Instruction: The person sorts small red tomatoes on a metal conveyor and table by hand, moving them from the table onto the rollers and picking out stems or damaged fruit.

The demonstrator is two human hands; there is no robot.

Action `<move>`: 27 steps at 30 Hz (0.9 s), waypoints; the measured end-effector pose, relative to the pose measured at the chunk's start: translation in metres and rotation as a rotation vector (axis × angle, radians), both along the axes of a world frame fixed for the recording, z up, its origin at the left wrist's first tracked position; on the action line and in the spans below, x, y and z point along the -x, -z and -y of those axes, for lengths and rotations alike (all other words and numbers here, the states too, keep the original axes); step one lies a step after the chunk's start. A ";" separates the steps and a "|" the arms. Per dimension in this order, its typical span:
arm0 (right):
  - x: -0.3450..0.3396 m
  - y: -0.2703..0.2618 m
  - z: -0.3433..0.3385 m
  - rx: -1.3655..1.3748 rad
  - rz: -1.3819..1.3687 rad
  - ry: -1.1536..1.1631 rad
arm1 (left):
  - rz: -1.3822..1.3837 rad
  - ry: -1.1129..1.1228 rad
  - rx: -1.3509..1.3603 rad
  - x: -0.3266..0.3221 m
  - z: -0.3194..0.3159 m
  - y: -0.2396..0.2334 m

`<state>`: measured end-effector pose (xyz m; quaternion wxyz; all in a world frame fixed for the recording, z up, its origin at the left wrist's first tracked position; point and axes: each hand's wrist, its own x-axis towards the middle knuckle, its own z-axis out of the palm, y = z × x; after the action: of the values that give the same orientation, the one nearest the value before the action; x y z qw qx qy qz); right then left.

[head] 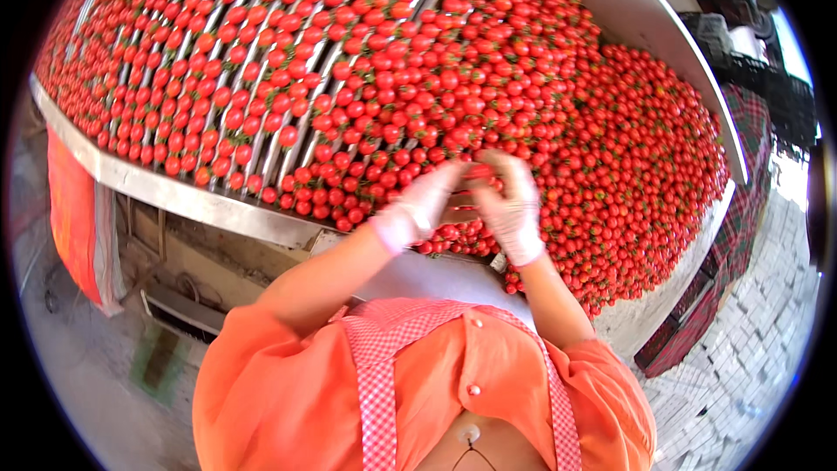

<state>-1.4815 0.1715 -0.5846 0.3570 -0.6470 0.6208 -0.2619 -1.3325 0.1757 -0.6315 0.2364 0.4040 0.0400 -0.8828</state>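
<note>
Many small red tomatoes (pixel 418 91), some with green calyxes, cover a metal roller conveyor (pixel 317 72). My left hand (pixel 422 203), in a thin whitish glove, is at the conveyor's near edge with its fingers pointing toward my right. Facing it, my right hand (pixel 513 203), gloved alike and blurred, has its fingers curled over the tomatoes. One or more red tomatoes show between the fingertips of both hands; whether they are gripped I cannot tell. Below the hands, more tomatoes lie by the near metal edge.
A deep heap of tomatoes (pixel 628 170) fills the right side, bounded by a tall metal side wall (pixel 693 33). A metal rim (pixel 196 206) runs along the near left. Plaid cloth (pixel 739 248) and a black crate (pixel 771 91) are at the far right.
</note>
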 end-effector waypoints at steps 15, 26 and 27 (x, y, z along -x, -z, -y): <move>-0.091 0.063 0.136 0.439 -0.417 -0.728 | 1.915 0.473 1.358 -0.130 0.003 0.030; 0.110 0.080 0.053 0.074 -0.704 -0.714 | 1.085 1.184 1.178 0.059 0.005 0.031; 0.122 0.079 0.048 -0.023 -0.750 -0.703 | 0.981 1.183 1.210 0.077 -0.002 0.042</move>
<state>-1.6031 0.1235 -0.6637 0.1835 -0.8620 0.4540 0.1309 -1.4096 0.1780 -0.6738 -0.0866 0.4916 -0.7317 -0.4642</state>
